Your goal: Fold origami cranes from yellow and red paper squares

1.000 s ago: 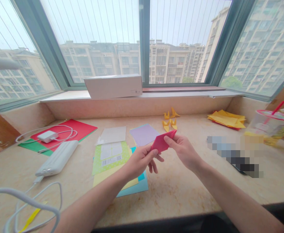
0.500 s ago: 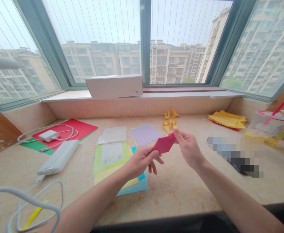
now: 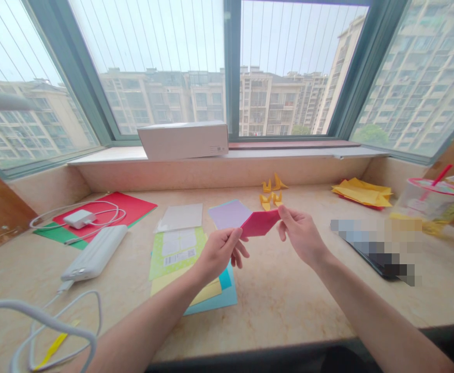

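Observation:
A folded red origami paper is held up above the table between my two hands. My left hand pinches its left corner between thumb and fingers, with the other fingers loosely curled below. At the opposite corner, my right hand grips with thumb and forefinger. Just behind the paper stand several yellow folded paper cranes. A stack of purple paper sheets lies behind my left hand, partly covered by it and the red paper.
Green packaging and coloured sheets lie left of centre. A white power bank with cables and red paper sits further left. On the right are yellow papers, a blurred-out phone and a plastic cup.
The red paper has turned to lie more level, its left end raised. My left hand has shifted slightly up and left along with it; the right hand keeps its corner.

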Demonstrator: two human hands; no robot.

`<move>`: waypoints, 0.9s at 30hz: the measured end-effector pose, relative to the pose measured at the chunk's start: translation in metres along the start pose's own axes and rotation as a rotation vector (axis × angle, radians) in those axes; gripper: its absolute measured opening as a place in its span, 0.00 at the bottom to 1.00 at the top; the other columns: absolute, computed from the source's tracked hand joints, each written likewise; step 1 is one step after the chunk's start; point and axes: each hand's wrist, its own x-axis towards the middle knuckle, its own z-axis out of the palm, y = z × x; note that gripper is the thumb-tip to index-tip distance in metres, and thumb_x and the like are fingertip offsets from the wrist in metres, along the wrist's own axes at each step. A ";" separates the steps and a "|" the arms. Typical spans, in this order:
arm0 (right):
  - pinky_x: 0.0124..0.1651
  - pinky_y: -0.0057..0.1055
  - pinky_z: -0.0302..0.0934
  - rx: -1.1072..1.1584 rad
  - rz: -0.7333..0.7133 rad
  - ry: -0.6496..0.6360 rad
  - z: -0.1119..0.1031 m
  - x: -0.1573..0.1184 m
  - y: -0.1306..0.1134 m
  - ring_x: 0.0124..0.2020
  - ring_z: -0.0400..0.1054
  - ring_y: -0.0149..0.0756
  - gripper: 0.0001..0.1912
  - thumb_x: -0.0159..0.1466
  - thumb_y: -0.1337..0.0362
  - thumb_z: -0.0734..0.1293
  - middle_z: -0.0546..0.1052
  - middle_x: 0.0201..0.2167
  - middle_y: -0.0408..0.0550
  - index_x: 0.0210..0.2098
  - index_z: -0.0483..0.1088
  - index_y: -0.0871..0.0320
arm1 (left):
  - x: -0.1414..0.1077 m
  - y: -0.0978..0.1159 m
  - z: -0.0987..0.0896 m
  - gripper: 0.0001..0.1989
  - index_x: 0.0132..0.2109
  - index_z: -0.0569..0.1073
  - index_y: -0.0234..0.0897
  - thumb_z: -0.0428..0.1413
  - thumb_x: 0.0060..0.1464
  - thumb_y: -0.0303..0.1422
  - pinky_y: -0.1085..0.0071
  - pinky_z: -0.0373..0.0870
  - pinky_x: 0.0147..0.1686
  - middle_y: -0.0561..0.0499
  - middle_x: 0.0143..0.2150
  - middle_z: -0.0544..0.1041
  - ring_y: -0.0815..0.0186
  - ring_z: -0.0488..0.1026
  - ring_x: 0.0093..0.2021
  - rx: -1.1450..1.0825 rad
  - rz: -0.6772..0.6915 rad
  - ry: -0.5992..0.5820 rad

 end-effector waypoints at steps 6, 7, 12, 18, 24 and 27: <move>0.50 0.42 0.69 0.005 -0.161 -0.096 0.009 -0.009 -0.005 0.40 0.78 0.43 0.18 0.68 0.50 0.66 0.84 0.35 0.51 0.45 0.80 0.56 | 0.007 0.007 -0.007 0.21 0.37 0.73 0.32 0.61 0.55 0.49 0.78 0.65 0.18 0.49 0.28 0.79 0.72 0.73 0.18 -0.291 -0.011 0.223; 0.52 0.43 0.69 -0.044 -0.205 -0.109 0.010 -0.011 -0.006 0.45 0.77 0.44 0.17 0.68 0.52 0.66 0.84 0.39 0.51 0.45 0.80 0.54 | 0.008 0.008 -0.008 0.20 0.38 0.73 0.32 0.62 0.55 0.48 0.78 0.67 0.20 0.48 0.30 0.80 0.72 0.74 0.20 -0.356 -0.006 0.251; 0.57 0.44 0.68 -0.247 -0.404 -0.253 0.015 -0.020 -0.006 0.51 0.75 0.44 0.11 0.67 0.62 0.68 0.80 0.50 0.52 0.47 0.80 0.51 | 0.012 0.009 -0.012 0.18 0.42 0.74 0.33 0.65 0.53 0.44 0.76 0.75 0.35 0.47 0.37 0.82 0.69 0.80 0.32 -0.569 0.049 0.298; 0.59 0.46 0.68 -0.342 -0.511 -0.315 0.021 -0.019 0.004 0.54 0.74 0.45 0.15 0.67 0.67 0.67 0.78 0.54 0.53 0.51 0.78 0.51 | 0.010 0.011 -0.010 0.22 0.50 0.72 0.36 0.65 0.52 0.43 0.72 0.74 0.42 0.46 0.42 0.82 0.64 0.80 0.42 -0.613 0.129 0.303; 0.61 0.46 0.66 -0.363 -0.504 -0.419 0.023 -0.023 0.003 0.58 0.71 0.44 0.19 0.68 0.69 0.65 0.75 0.57 0.53 0.56 0.75 0.50 | 0.007 0.008 -0.003 0.19 0.49 0.76 0.32 0.65 0.53 0.38 0.67 0.73 0.49 0.42 0.47 0.81 0.59 0.78 0.49 -0.528 0.119 0.174; 0.60 0.45 0.67 -0.375 -0.527 -0.489 0.022 -0.024 0.001 0.58 0.71 0.44 0.19 0.68 0.70 0.63 0.75 0.57 0.53 0.56 0.75 0.50 | 0.007 0.005 -0.005 0.17 0.46 0.77 0.31 0.65 0.54 0.39 0.66 0.73 0.48 0.42 0.45 0.82 0.59 0.79 0.46 -0.494 0.078 0.218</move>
